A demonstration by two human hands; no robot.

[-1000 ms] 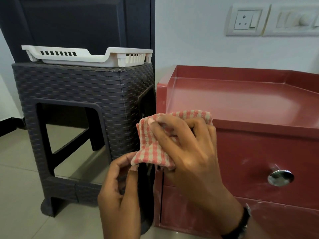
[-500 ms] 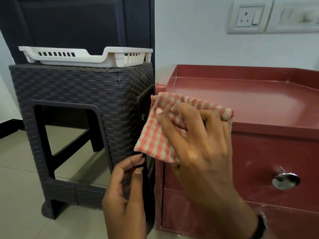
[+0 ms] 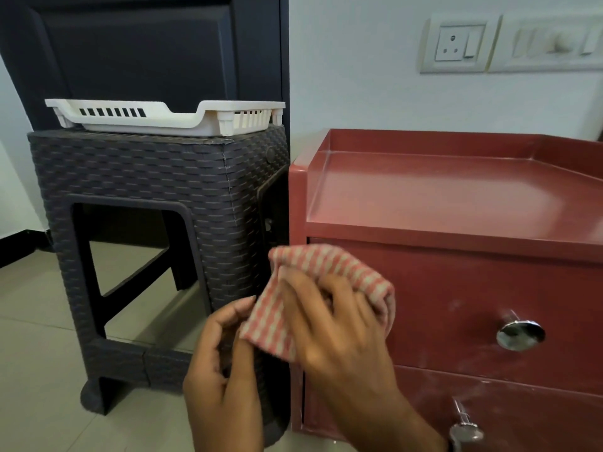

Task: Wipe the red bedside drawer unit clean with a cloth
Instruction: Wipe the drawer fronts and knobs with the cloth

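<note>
L hand [image 3: 225, 363] curls loosely w/ fingertips touching the lower-left corner of the red-white checked cloth [image 3: 329, 272], R hand [image 3: 339, 331] grip bunched around its middle; cloth looks soft, light, floppy, so keep it wadded flat vs the stiff, dusty red drawer unit [image 3: 456, 282] just behind/right.

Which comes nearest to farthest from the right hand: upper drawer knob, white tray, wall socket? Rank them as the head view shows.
From the right hand:
1. Upper drawer knob, just to its right on the red drawer front.
2. White tray, up and left, atop the dark stool.
3. Wall socket, high on the wall behind the unit.
</note>
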